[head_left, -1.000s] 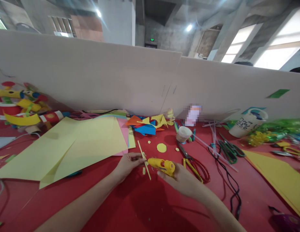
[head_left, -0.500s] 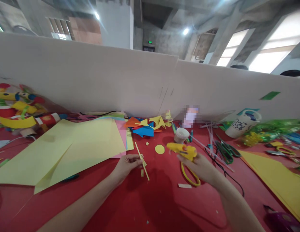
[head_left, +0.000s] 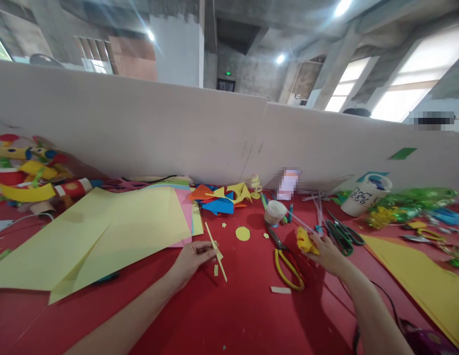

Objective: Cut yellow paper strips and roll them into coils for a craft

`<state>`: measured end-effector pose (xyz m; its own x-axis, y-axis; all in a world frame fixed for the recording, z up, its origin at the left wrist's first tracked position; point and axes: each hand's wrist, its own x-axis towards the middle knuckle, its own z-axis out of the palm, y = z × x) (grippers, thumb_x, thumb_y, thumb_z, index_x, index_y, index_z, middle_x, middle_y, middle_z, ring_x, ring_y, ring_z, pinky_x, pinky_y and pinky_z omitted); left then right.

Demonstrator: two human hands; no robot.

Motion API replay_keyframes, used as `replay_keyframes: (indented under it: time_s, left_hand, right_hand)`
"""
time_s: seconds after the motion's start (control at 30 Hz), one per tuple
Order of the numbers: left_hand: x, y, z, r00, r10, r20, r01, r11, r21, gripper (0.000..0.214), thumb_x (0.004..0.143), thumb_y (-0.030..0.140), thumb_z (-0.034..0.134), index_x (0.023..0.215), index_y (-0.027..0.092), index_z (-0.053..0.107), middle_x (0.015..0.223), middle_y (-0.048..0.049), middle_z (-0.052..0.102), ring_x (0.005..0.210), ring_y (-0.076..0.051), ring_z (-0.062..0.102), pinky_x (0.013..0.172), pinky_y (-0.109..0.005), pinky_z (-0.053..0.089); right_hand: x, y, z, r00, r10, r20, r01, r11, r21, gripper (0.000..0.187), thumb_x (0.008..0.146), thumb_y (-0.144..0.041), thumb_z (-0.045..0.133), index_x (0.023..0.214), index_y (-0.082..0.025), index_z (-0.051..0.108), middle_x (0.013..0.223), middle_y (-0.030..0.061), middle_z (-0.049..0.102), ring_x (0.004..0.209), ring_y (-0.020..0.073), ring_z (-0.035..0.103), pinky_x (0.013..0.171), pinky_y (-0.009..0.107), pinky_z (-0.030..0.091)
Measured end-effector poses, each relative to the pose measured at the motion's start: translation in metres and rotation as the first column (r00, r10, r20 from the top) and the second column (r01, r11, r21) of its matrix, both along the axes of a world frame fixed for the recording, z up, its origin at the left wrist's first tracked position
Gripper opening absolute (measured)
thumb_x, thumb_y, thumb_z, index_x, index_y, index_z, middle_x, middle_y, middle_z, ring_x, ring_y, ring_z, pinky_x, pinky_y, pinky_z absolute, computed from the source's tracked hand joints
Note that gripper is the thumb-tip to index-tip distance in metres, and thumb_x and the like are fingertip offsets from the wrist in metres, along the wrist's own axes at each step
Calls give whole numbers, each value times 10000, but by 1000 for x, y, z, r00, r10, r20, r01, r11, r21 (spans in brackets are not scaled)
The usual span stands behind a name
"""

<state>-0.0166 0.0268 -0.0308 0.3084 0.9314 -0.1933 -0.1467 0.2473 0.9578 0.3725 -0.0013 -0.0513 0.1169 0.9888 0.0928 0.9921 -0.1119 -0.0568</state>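
My left hand (head_left: 192,256) pinches a thin yellow paper strip (head_left: 215,245) that slants over the red table (head_left: 237,315). My right hand (head_left: 325,252) is stretched out to the right, closed around a yellow glue gun (head_left: 304,241) low over the table, beside the yellow-handled scissors (head_left: 285,259). A small yellow paper disc (head_left: 243,233) lies between the two hands, farther back.
Large yellow sheets (head_left: 103,231) cover the left; another yellow sheet (head_left: 418,276) lies at the right. Green scissors (head_left: 342,231), a white paper cup (head_left: 274,212), a white bottle (head_left: 366,195), coloured paper scraps (head_left: 222,197) and a black cable (head_left: 385,296) surround the hands. A white partition (head_left: 177,133) backs the table.
My right hand has carried the glue gun away from the strip, rightward and farther back, down toward the table. My left hand keeps the strip almost still.
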Motion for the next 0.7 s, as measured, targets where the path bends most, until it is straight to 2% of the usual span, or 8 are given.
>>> replay_keyframes:
  time_s: [0.17, 0.4, 0.5, 0.6, 0.7]
  left_hand:
    - [-1, 1, -3, 1000, -13, 13, 13, 1000, 4, 212, 578, 285, 745, 727, 143, 692, 651, -11, 670, 615, -128, 607, 680, -269, 504]
    - [0, 1, -3, 1000, 2, 11, -2, 1000, -3, 249, 555, 297, 758, 734, 137, 693, 662, -14, 675, 618, -129, 607, 685, -269, 504]
    - [1, 0, -3, 1000, 12, 20, -11, 1000, -5, 257, 546, 297, 764, 730, 131, 695, 653, -17, 676, 615, -130, 609, 687, -271, 503]
    - [1, 0, -2, 1000, 5, 28, -4, 1000, -4, 262, 554, 295, 760, 747, 130, 698, 676, -24, 683, 634, -135, 615, 694, -273, 503]
    - [2, 0, -1, 999, 11, 37, -10, 1000, -11, 257, 559, 292, 758, 747, 128, 697, 685, -27, 685, 637, -133, 615, 692, -265, 502]
  right_hand:
    - [7, 1, -1, 998, -22, 61, 26, 997, -77, 486, 675, -123, 520, 1157, -176, 488, 1073, 123, 514, 1006, 247, 522, 860, 342, 378]
    - [6, -1, 3, 995, -47, 85, 57, 990, -127, 488, 607, -69, 530, 1074, -208, 554, 1047, 92, 508, 1016, 236, 508, 854, 325, 362]
    - [3, -8, 12, 976, -159, 147, 176, 979, -105, 447, 627, -136, 565, 1061, -245, 560, 1058, 98, 508, 982, 278, 522, 793, 373, 392]
    - [-1, -15, 22, 940, -278, 200, 297, 952, -70, 469, 679, -128, 520, 1123, -279, 530, 1106, 114, 513, 991, 318, 517, 750, 427, 405]
    - [-14, -15, 37, 931, -303, 201, 316, 948, -34, 478, 725, -80, 440, 1158, -269, 516, 1146, 143, 524, 1008, 341, 515, 745, 483, 404]
